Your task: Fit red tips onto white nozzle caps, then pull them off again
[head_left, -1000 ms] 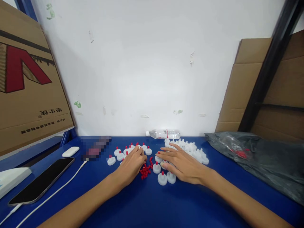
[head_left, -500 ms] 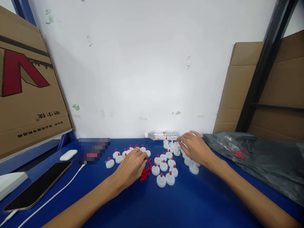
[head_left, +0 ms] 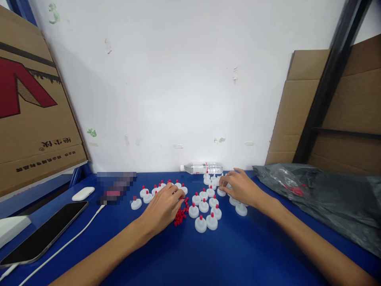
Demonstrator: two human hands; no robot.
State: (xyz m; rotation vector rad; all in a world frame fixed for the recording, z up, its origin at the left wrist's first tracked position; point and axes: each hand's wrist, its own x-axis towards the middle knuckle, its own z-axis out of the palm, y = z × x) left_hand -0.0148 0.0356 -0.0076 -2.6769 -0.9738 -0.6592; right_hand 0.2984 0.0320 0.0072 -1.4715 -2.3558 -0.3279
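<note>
Moved since a second ago: right hand (head_left: 241,188) has left the near cluster and now sits over the far-right pile; left hand (head_left: 162,208) has stayed by the red plugs.
Head view, red plugs (head_left: 180,216): tiny bright red pieces in a loose heap on the blue desk (head_left: 208,254), just right of the left hand's knuckles.
Head view, plugged caps (head_left: 204,206): round white discs, each with a short neck tipped in red, standing upright. One group lies between the two hands, and a row runs behind the left hand's fingertips.
Head view, plain caps (head_left: 241,209): the same white discs without red tips, lying under and around the right hand.
Left hand pose: palm down, wrist resting on the desk, fingers curled together with the tips at the far edge of the red heap. Whether they pinch a plug cannot be told.
Right hand pose: palm down, forearm coming in from the lower right, fingers bent and drawn together over a white cap at the pile's left edge. A firm grip cannot be made out.
Surroundings: water bottle (head_left: 202,168) on its side against the wall, phone (head_left: 44,232) with white cable (head_left: 68,246) at left, black bag (head_left: 321,194) at right.
</note>
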